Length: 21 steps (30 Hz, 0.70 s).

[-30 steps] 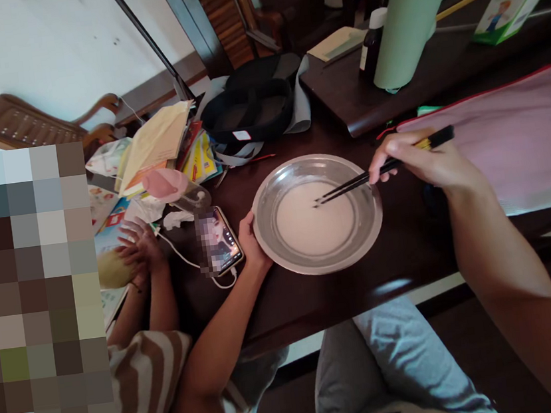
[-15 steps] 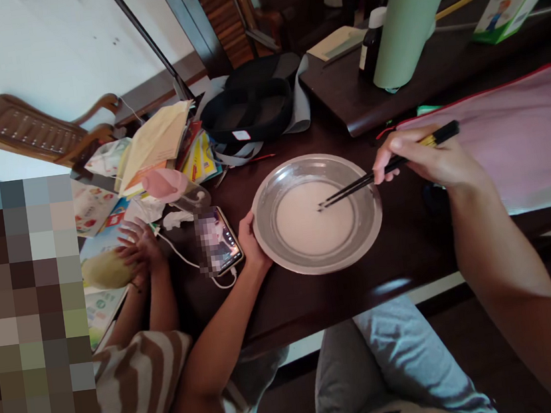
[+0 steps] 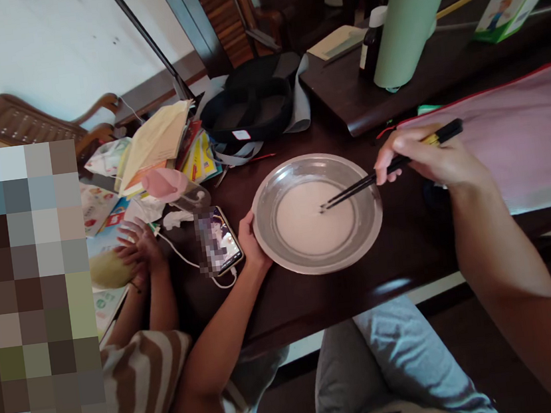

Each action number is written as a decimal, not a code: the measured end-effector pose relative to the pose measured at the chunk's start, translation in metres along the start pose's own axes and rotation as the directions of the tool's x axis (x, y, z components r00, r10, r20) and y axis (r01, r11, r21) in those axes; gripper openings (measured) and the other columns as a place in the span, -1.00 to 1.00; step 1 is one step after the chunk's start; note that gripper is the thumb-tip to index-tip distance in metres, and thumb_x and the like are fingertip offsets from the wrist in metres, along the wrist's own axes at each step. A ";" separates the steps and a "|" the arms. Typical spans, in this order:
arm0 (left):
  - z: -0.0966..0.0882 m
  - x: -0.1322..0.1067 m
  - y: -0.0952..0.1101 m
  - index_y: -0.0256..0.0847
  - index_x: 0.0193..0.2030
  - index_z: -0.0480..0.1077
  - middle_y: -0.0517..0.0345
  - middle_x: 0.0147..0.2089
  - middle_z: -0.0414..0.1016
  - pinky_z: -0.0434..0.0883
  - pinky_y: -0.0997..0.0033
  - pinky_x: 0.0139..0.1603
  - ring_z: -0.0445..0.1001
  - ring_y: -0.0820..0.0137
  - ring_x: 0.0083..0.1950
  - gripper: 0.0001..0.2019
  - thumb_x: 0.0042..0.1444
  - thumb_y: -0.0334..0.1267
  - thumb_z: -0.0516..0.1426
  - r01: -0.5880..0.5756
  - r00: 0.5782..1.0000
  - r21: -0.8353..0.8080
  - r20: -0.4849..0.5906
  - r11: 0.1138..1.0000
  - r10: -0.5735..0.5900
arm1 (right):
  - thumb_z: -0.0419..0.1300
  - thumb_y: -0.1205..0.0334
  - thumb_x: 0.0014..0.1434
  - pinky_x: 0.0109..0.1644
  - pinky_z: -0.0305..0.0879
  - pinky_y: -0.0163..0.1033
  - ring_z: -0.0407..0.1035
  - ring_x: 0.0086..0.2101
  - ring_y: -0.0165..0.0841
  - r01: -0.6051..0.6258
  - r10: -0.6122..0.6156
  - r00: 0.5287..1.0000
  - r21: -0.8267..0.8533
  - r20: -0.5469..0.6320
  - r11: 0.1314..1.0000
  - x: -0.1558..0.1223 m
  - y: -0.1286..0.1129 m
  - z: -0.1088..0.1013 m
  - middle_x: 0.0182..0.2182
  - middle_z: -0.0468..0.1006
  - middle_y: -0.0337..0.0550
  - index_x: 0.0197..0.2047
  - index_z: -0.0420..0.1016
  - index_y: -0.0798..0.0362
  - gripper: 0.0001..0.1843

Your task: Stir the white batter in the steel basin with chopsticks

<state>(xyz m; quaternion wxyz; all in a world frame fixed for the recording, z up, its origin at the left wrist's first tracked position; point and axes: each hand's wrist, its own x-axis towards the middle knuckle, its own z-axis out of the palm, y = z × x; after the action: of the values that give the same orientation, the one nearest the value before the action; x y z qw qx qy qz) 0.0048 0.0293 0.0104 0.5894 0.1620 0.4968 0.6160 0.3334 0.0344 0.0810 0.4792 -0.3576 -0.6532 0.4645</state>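
A round metal plate (image 3: 269, 187) with a pool of white liquid (image 3: 307, 222) sits on the dark wooden table (image 3: 316, 295). My left hand (image 3: 251, 243) grips the plate's left rim. My right hand (image 3: 427, 157) is closed on a pair of black chopsticks (image 3: 367, 182), their tips dipped in the liquid near the middle of the plate.
A phone (image 3: 218, 241) with a white cable lies left of the plate. A person in a striped top (image 3: 141, 384) sits at the left, hands (image 3: 137, 247) on books. A black bag (image 3: 250, 106), a pink folder (image 3: 523, 136) and a green roll (image 3: 407, 16) lie behind.
The chopstick tips have shifted slightly to the right in the liquid, and my right hand moved a little right. My left hand has stayed on the rim.
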 end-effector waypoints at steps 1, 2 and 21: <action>0.000 0.000 0.001 -0.14 -0.50 0.55 0.23 -0.49 0.62 0.62 0.27 -0.05 0.70 0.21 -0.23 -0.81 -0.03 -0.09 0.35 0.011 1.000 0.000 -0.011 1.000 -0.011 | 0.35 -0.18 0.42 -0.42 0.35 -0.21 0.51 -0.48 -0.34 -0.008 0.008 1.000 0.050 0.005 0.999 -0.001 0.000 -0.001 -0.49 0.70 -0.12 -0.34 0.78 -0.03 -0.55; 0.001 -0.001 0.001 -0.14 -0.51 0.54 0.24 -0.50 0.61 0.61 0.29 -0.06 0.69 0.24 -0.27 -0.80 -0.02 -0.10 0.35 0.023 0.999 -0.004 -0.025 1.000 -0.024 | 0.36 -0.18 0.42 -0.43 0.36 -0.22 0.53 -0.48 -0.33 -0.021 0.018 0.999 0.075 0.037 0.997 -0.001 0.000 0.000 -0.50 0.71 -0.12 -0.33 0.78 -0.03 -0.55; 0.005 -0.004 0.002 -0.12 -0.50 0.50 0.25 -0.49 0.62 0.60 0.28 -0.05 0.68 0.24 -0.27 -0.78 0.00 -0.07 0.35 0.030 0.999 0.011 -0.034 0.999 -0.030 | 0.28 -0.20 0.46 -0.31 0.45 -0.22 0.61 -0.35 -0.31 -0.052 0.065 0.967 -0.058 0.248 0.997 0.002 -0.002 0.012 -0.31 0.80 -0.02 -0.26 0.82 0.05 -0.47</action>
<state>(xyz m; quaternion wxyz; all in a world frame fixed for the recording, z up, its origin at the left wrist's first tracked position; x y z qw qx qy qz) 0.0084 0.0283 0.0162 0.5892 0.1477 0.5126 0.6068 0.3211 0.0329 0.0820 0.3701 -0.3274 -0.7090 0.5031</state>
